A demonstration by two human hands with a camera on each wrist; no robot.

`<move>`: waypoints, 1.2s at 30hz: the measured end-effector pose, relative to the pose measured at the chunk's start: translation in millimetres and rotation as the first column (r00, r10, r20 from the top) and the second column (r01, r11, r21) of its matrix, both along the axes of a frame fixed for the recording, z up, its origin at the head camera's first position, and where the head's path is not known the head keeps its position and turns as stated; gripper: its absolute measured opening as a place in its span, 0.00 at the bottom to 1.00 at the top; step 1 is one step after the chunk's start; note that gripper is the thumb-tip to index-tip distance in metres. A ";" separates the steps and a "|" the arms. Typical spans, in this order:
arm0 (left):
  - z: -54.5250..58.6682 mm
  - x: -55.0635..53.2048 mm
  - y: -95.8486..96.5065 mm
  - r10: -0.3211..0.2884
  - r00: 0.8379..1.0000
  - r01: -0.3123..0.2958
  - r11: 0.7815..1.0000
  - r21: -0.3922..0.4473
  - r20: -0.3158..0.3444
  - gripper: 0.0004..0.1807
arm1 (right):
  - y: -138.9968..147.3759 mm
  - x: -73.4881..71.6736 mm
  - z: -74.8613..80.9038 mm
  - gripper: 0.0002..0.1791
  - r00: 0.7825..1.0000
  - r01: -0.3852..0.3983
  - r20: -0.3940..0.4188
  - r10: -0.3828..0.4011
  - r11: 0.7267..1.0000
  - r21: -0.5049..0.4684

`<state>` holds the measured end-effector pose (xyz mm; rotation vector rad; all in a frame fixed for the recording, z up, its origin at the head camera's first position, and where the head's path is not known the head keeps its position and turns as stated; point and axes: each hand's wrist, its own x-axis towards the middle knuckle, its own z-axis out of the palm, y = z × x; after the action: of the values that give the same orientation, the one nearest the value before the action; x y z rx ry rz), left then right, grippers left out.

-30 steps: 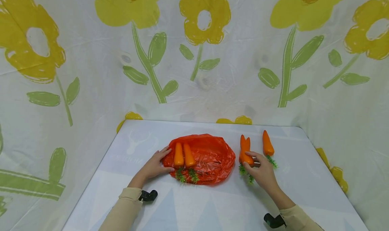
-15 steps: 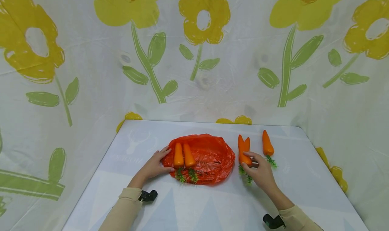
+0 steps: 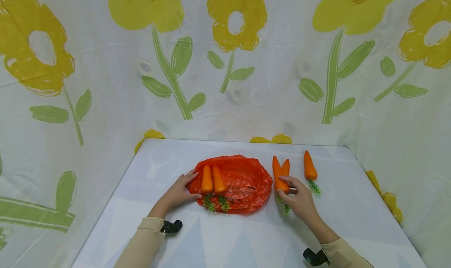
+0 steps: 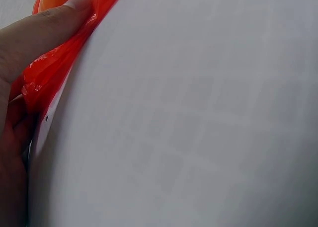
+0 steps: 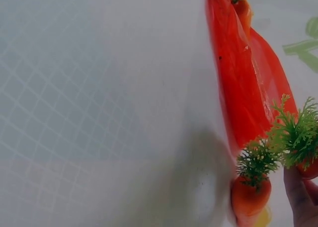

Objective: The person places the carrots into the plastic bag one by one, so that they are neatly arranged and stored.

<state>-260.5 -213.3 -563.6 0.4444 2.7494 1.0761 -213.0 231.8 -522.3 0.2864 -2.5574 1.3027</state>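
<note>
On the table (image 3: 225, 240) lies a spread red plastic bag (image 3: 244, 174); two toy carrots (image 3: 207, 181) with green leafy tops rest side by side at its left. My left hand (image 3: 180, 192) grips the bag's left edge, its thumb (image 4: 59, 26) over the plastic in the left wrist view. Right of the bag, my right hand (image 3: 299, 197) pinches a toy carrot (image 3: 278, 174) near its leafy end, with the green leaves (image 5: 298, 135) large in the right wrist view. Close beside and partly behind it is another toy carrot (image 5: 251, 196). Farther right lies a single toy carrot (image 3: 310, 168).
A flower-printed cloth (image 3: 239, 111) stands behind and along both sides of the table. Black wrist cameras (image 3: 171, 227) sit at both sleeves.
My right hand has moved slightly left with the pinched carrot, whose tip now spreads apart from the tip of the carrot beside it. My left hand and the bag have stayed put.
</note>
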 end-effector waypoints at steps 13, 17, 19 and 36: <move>0.5 -1.0 0.3 -0.004 1.000 0.004 1.000 0.003 0.002 0.53 | -8.0 2.8 2.5 0.22 0.999 -0.025 0.028 0.025 1.000 0.004; 0.2 -1.0 -0.1 -0.005 1.000 0.005 1.000 0.004 0.002 0.53 | -9.0 3.1 2.3 0.23 0.999 -0.042 0.011 0.042 0.999 -0.004; 0.0 -0.9 -0.4 -0.007 1.000 0.007 1.000 0.005 0.001 0.53 | -9.1 3.1 2.0 0.23 0.999 -0.050 0.003 0.050 0.999 -0.007; -1.4 -1.1 -0.5 0.005 1.000 -0.005 1.000 0.007 0.011 0.53 | -17.2 6.0 -2.1 0.23 0.996 -0.092 -0.009 0.092 0.995 -0.030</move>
<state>-261.6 -213.8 -565.0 0.4318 2.7389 1.0869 -207.0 214.6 -524.4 0.4070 -2.5433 1.3683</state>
